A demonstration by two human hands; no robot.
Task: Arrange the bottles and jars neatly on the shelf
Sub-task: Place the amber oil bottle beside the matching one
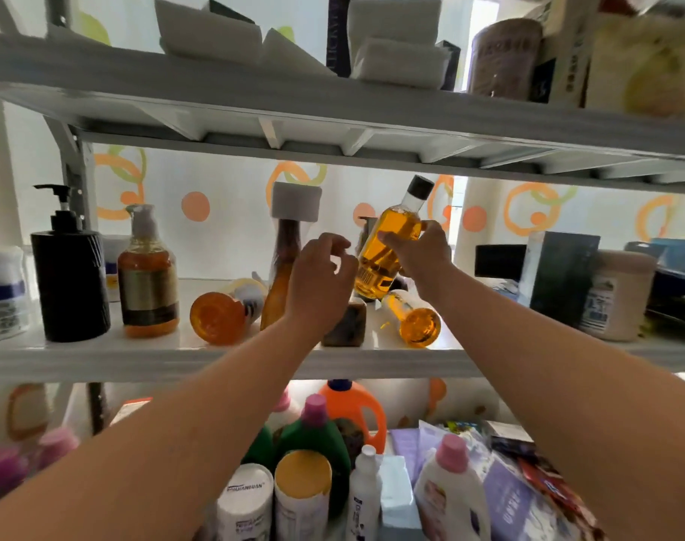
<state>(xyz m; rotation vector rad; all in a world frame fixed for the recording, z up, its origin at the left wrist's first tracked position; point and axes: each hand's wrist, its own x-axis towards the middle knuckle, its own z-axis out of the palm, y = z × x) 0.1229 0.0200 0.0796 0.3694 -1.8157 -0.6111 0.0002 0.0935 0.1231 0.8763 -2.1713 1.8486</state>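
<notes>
- Nearest me, under my forearms, the lower shelf is crowded with an orange plastic detergent jug [352, 404], a green bottle with a pink cap [313, 427] and white tubs; I judge these no part of the step in hand.
- On the white middle shelf [98, 357], my left hand [321, 283] hovers with fingers loosely curled and holds nothing, close beside the bottle the other hand carries, probably ready to steady it.
- My right hand [422, 253] grips a clear bottle of amber liquid with a black cap [391, 244], tilted and lifted off the shelf, I'd say so it can be stood upright.
- Under it, two clear amber bottles lie on their sides: one to the left [219, 316], one to the right [415, 320]. They take up the landing space and will need righting.
- A small dark brown jar [348, 324] stands at the shelf edge between them, easy to knock.
- Further left stand an amber pump bottle with a gold label [147, 279] and a black pump bottle [69, 283], already upright.
- Behind my left hand rises a tall brown bottle with a grey cap [290, 236].
</notes>
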